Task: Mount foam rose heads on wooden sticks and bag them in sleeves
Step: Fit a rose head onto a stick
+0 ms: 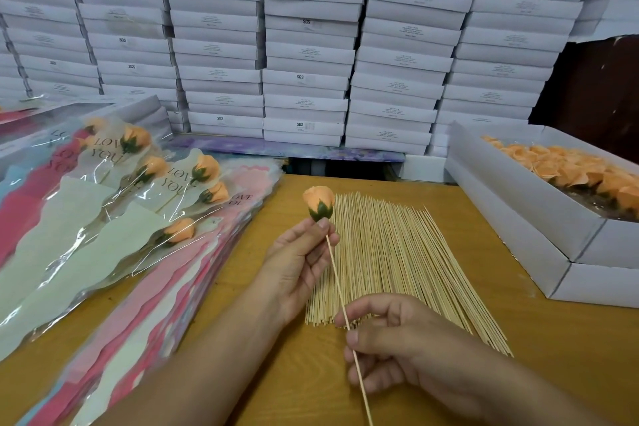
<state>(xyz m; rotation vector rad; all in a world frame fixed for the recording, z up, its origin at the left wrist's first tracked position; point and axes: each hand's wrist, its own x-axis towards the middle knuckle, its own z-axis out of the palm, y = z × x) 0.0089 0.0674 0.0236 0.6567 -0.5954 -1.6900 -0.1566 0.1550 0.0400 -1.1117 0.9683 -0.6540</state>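
foam rose head [318, 206], orange with a green base, sits on top of a thin wooden stick [340, 301] held above the bench [539, 349]. the left hand [297, 263] pinches the stick just under the rose's green base between thumb and fingertips, palm turned toward the camera. the right hand [390, 339] grips the stick lower down, fingers curled round it, and the stick's bottom end runs out of view at the lower edge. under both hands a wide bundle of loose sticks [397, 259] lies flat on the bench. on the left, a stack of sleeves [103, 252] in pale green, pink and red lies slanted, and several bagged roses [179, 230] rest on top, some sleeves printed "love you". on the right an open white box [518, 211] holds many more orange rose heads [567, 166], and it rests on another white box. stacked white boxes [311, 45] fill the wall behind the bench.
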